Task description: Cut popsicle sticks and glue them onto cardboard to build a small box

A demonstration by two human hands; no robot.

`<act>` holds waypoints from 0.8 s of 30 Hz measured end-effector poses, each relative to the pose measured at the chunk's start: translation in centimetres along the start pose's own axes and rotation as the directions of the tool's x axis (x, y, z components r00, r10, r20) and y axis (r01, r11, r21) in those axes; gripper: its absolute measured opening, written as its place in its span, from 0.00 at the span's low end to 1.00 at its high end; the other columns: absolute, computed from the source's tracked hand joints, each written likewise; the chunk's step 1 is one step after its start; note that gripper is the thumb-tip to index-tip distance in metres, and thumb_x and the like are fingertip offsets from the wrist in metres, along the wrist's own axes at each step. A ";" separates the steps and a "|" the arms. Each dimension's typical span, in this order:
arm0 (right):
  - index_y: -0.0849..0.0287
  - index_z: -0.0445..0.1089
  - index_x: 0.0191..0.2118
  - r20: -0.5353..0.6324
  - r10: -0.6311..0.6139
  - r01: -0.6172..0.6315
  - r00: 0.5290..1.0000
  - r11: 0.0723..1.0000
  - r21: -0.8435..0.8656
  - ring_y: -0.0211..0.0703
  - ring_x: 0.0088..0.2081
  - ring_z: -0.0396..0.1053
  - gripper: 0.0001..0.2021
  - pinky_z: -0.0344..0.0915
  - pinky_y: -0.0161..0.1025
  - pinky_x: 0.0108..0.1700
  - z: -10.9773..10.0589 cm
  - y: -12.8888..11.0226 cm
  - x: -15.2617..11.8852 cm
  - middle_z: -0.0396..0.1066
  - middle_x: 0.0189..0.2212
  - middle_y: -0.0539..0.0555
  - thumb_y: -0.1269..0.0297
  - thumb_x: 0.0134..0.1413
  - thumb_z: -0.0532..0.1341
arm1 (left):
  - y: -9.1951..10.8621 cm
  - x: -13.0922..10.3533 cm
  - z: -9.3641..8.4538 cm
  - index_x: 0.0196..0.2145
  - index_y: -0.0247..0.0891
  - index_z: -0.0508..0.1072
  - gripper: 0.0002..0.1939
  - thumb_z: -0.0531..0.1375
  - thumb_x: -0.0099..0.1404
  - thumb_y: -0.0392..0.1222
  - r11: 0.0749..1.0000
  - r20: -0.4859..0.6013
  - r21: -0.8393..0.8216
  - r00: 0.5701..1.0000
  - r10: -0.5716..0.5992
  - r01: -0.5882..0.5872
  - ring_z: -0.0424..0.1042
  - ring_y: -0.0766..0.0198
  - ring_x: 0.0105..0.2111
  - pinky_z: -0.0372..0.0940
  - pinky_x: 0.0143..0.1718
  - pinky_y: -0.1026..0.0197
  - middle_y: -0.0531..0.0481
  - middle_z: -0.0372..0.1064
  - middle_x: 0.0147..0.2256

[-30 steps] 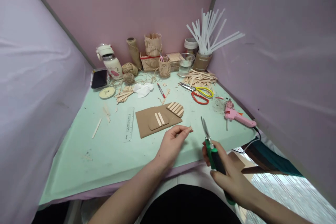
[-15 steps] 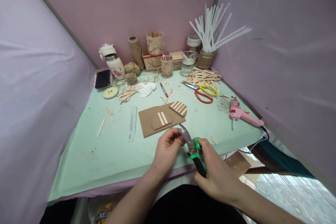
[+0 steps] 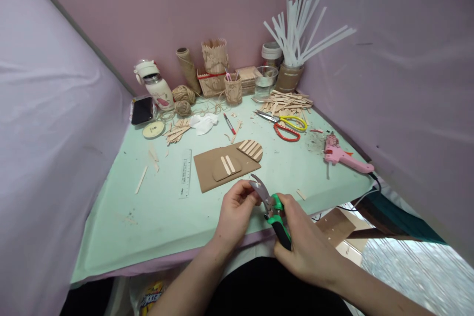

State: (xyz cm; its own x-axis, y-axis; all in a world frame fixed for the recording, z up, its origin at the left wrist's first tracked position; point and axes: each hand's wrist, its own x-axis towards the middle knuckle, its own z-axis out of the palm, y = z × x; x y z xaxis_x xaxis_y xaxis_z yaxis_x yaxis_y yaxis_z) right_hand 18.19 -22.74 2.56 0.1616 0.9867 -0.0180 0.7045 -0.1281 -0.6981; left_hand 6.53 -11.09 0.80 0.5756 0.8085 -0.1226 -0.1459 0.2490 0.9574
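The green-handled cutters (image 3: 272, 210), raised clear at 5 o'clock a second ago, now sit at 6 o'clock at the table's (image 3: 148, 227) near edge, right hand (image 3: 307, 252) clamped on their handles, blades meeting the small piece pinched in the left hand (image 3: 235, 207).

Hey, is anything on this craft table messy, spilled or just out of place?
Yes. A patch of dark crumbs lies scattered on the green table beside the pink glue gun, and loose twine trails untidily from the twine balls. Nothing looks broken.
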 end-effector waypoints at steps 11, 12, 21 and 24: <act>0.58 0.49 0.55 0.041 0.040 -0.039 0.998 0.999 -0.020 0.52 0.46 0.66 0.27 0.65 0.48 0.47 0.2 0.1 -0.2 0.62 0.45 0.59 0.72 0.47 0.56 | 0.9 0.0 0.4 0.31 0.35 0.74 0.03 0.62 0.60 0.37 0.998 0.003 0.063 1.000 -0.007 0.007 0.65 0.67 0.29 0.62 0.34 0.65 0.53 0.68 0.27; 0.58 0.50 0.54 0.052 0.055 -0.054 0.997 0.998 -0.018 0.52 0.45 0.66 0.27 0.65 0.47 0.46 0.1 0.1 -0.2 0.62 0.44 0.59 0.72 0.47 0.57 | 1.0 0.0 0.4 0.30 0.35 0.74 0.03 0.62 0.60 0.37 0.997 0.004 0.075 1.000 -0.008 0.008 0.65 0.67 0.29 0.61 0.33 0.65 0.53 0.68 0.27; 0.56 0.56 0.49 0.166 0.209 -0.233 0.964 0.962 0.140 0.47 0.36 0.67 0.21 0.64 0.43 0.39 -1.5 0.8 -0.7 0.66 0.34 0.51 0.72 0.46 0.55 | 1.1 0.1 0.0 0.32 0.35 0.75 0.12 0.65 0.58 0.47 0.986 0.019 0.125 0.993 -0.118 0.114 0.63 0.67 0.28 0.60 0.32 0.64 0.51 0.68 0.29; 0.55 0.55 0.54 0.180 0.181 -0.224 0.967 0.938 0.264 0.44 0.36 0.67 0.27 0.64 0.41 0.40 -2.7 1.0 -0.2 0.66 0.35 0.49 0.74 0.44 0.54 | 0.9 0.2 0.0 0.36 0.35 0.75 0.16 0.66 0.58 0.51 0.980 0.008 0.061 0.982 -0.188 0.187 0.63 0.69 0.27 0.61 0.30 0.65 0.51 0.67 0.31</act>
State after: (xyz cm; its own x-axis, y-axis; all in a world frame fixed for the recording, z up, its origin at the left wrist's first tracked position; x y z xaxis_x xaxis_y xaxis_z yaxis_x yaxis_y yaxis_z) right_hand 20.76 -23.39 3.78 0.1588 0.9489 -0.2727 0.4424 -0.3153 -0.8396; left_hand 6.54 -10.70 1.67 0.5988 0.7432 -0.2985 0.0139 0.3630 0.9317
